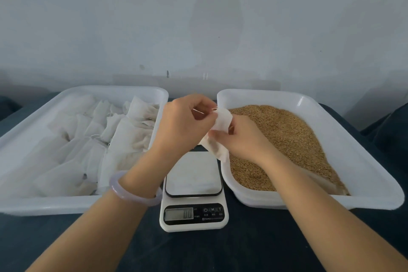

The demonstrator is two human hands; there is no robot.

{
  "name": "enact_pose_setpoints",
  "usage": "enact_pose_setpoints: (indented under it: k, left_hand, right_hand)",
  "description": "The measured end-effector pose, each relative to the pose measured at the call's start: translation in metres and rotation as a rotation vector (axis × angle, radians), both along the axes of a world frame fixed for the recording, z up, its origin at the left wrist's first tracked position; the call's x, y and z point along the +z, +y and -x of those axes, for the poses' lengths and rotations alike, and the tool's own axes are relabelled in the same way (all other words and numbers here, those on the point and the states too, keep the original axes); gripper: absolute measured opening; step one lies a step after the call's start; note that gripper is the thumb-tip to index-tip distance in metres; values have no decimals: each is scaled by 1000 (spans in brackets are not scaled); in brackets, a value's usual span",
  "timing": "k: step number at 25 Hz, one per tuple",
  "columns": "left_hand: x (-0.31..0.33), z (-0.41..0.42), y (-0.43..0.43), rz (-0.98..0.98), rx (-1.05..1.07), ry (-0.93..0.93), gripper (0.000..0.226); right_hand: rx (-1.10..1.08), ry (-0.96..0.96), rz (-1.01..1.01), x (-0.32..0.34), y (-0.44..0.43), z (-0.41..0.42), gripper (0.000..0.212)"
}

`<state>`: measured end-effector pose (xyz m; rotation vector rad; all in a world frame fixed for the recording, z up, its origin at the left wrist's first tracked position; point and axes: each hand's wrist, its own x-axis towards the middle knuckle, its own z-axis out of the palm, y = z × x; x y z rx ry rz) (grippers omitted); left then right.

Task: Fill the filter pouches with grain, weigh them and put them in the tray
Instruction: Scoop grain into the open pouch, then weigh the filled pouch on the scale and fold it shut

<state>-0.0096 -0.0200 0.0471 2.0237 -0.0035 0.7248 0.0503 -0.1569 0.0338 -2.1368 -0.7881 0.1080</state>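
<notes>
Currently held: filter pouch (pixel 221 123), white, up in the air above the gap between the two trays, its lower end hanging over the far end of the scale; whether it holds grain cannot be told.
Left grip (pixel 183 121): fingers curled, thumb and forefinger pinching the pouch's top edge, where a thin thread shows.
Right grip (pixel 240 137): fingers curled, pinching the pouch at its middle, just above the inner rim of the grain tray.
Grain tray (pixel 375 183): white, toward the worktop's right edge.
Grain (pixel 287 139): brown, heaped in that tray, mostly on the side nearer the scale.
Pouch tray (pixel 88 89): white, toward the worktop's left edge.
Pouches (pixel 99 139): white, many, lying overlapped across that tray.
Scale (pixel 193 174): white, between the two trays, nearer the front edge; platform bare, digits on the display too blurred to read.
Bracelet (pixel 134 190): pale lilac, on the left wrist.
Worktop (pixel 242 249): covered in dark blue.
</notes>
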Motion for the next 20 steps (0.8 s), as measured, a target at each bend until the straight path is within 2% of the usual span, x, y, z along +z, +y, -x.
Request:
enact_pose_setpoints:
  k: [1,2,4,5,6,8,10,14,16,20]
  left_hand:
    - [-2,3,11,-22,-46,20,42]
    - [-4,5,25,-67,-102,76,63]
    - [-10,5,51,-251,-154,288,102]
    - [-14,5,60,-351,-156,421,106]
    - [-18,4,65,-428,-160,542,98]
    - [-29,1,65,-553,-164,681,56]
    - [-36,-4,62,-623,-126,657,19]
    - [-38,-11,59,-547,-153,553,16]
    - [-40,-9,58,-564,-155,564,15]
    - [-47,-8,63,-656,-159,591,14]
  right_hand:
    - [33,-34,23,-4,8,-2,19]
    - [81,-60,62,-7,13,-4,28]
    - [181,-83,149,-14,22,-8,23]
    - [226,-82,192,-18,25,-11,12]
    - [261,-78,211,-21,29,-13,6]
    - [271,-84,214,-27,32,-16,16]
    - [249,-132,203,-31,31,-19,16]
    - [275,-187,348,-39,28,-18,15]
    - [251,-204,387,-39,29,-17,5]
    - [173,-232,411,-40,32,-16,21]
